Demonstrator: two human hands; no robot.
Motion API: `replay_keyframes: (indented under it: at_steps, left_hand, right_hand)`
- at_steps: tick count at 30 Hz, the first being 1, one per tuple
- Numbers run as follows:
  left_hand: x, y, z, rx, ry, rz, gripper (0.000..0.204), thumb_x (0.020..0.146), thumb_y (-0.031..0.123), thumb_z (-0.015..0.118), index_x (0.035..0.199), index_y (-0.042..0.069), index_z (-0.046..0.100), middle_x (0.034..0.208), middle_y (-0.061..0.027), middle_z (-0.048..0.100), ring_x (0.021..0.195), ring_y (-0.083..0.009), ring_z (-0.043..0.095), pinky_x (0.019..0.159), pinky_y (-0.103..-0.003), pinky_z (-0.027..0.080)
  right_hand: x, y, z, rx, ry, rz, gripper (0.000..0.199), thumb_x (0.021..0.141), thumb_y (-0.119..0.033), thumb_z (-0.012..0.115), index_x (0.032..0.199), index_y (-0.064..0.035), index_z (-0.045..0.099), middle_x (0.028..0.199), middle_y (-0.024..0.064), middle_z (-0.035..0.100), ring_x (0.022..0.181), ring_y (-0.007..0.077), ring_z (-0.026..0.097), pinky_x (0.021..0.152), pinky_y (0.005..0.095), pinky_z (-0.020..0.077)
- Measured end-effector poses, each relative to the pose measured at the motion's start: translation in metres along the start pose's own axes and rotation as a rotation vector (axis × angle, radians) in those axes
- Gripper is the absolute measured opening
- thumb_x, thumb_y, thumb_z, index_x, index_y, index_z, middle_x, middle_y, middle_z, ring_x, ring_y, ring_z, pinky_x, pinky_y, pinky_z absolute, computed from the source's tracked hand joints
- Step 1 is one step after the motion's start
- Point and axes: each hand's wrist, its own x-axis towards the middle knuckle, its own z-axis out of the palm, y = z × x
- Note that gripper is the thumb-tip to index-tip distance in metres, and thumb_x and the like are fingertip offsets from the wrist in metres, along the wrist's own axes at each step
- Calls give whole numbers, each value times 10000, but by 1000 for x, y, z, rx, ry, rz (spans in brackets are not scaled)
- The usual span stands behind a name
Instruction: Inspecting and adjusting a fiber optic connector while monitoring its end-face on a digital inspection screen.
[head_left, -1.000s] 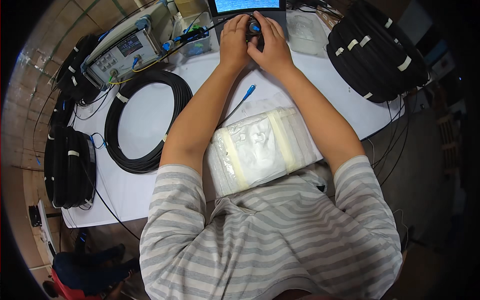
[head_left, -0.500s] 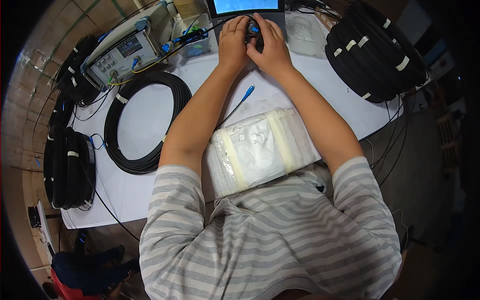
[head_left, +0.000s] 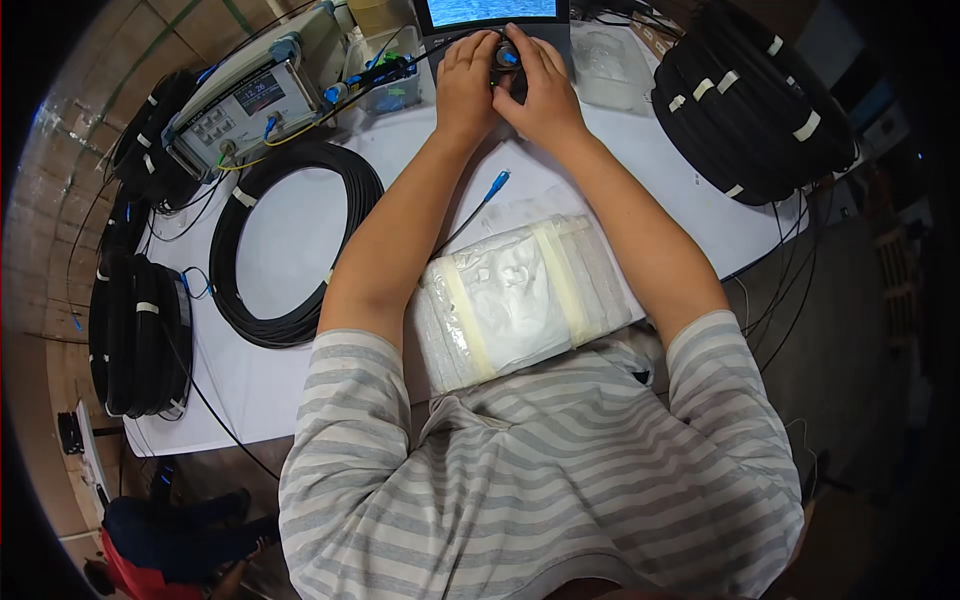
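Note:
My left hand [head_left: 466, 75] and my right hand [head_left: 540, 80] meet at the far edge of the white table [head_left: 300, 230], just below a small dark device with a lit screen [head_left: 490, 12]. Both close around a small dark part with a blue connector [head_left: 506, 57] between the fingertips. A thin black cable ending in a blue plug [head_left: 497, 184] lies on the table between my forearms. A clear plastic packet bound with tape strips [head_left: 520, 300] rests against my chest.
A grey test instrument [head_left: 250, 95] with yellow and blue leads stands at the far left. A black cable coil [head_left: 295, 240] lies left of my arm. Bundled black coils sit at the far right [head_left: 750, 110] and hang off the left edge [head_left: 140, 335].

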Motion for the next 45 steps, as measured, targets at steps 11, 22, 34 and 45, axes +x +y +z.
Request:
replay_keyframes:
  at_steps: [11,22,34,45]
  left_hand:
    - [2,3,-1,-10,2,-19,633,776,145,780,1364,59,563,1377,-114,598,1280,-369,537,1039,-476,433]
    - [3,4,1,7,-19,-47,652,777,180,771,1379,59,550,1377,-120,590,1284,-362,531,1043,-468,428]
    - [3,6,0,-36,-1,-50,653,775,165,774,1383,118,541,1379,-109,569,1271,-360,535,1040,-475,423]
    - [2,7,1,-17,36,-39,635,760,148,781,1357,107,567,1359,-107,589,1246,-357,559,1016,-475,437]
  right_hand:
    - [-1,-1,1,5,23,-7,830,772,-173,711,1538,-94,403,1378,203,587,1324,424,484,1117,475,425]
    - [-1,-1,-1,13,11,11,854,757,-172,722,1542,-93,396,1372,196,594,1338,419,475,1123,465,419]
    - [-1,2,0,60,-1,21,849,760,-182,715,1541,-90,395,1428,174,556,1360,401,458,1136,465,407]
    - [0,-1,-1,28,20,-8,819,773,-152,686,1540,-109,400,1339,202,612,1319,439,486,1116,479,426]
